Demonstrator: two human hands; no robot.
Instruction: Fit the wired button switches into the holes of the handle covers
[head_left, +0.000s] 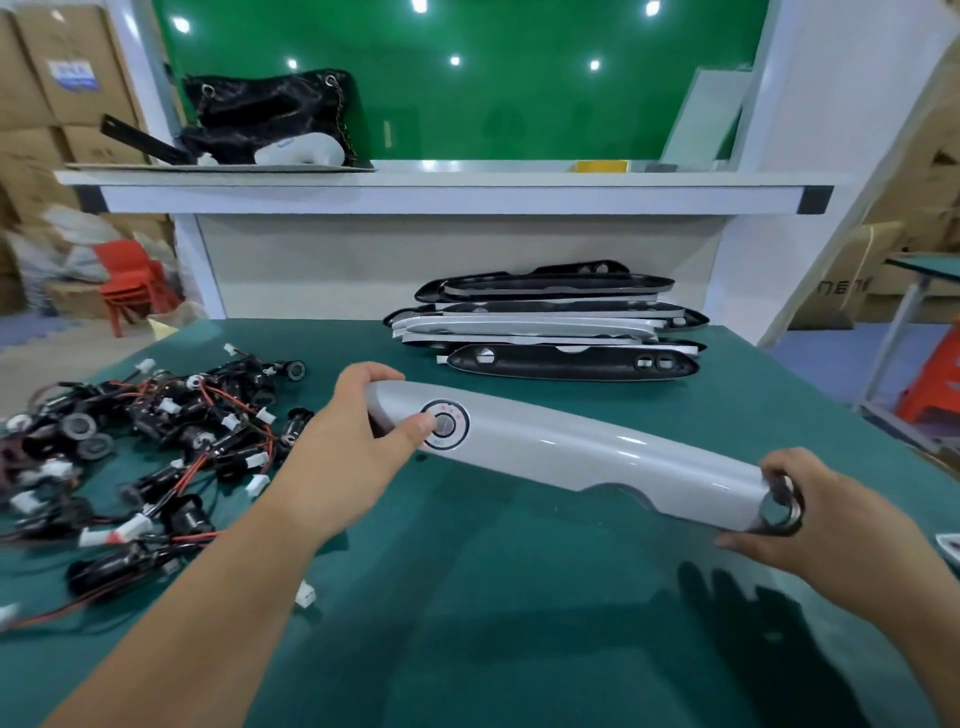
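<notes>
A long silver handle cover (582, 452) is held just above the green table, face up. My left hand (358, 441) grips its left end, thumb pressing a round button switch (445, 425) seated in a ringed hole. My right hand (826, 525) holds the right end, fingers around another round black-rimmed button (777, 512) set in that end. A tangled pile of wired button switches (156, 452) with red and black leads and white plugs lies on the left of the table.
A stack of several handle covers (550, 322), silver and black, lies at the back of the green table (519, 623). A shelf above holds a black bag (270, 114). Red stools and cardboard boxes stand off the table's sides.
</notes>
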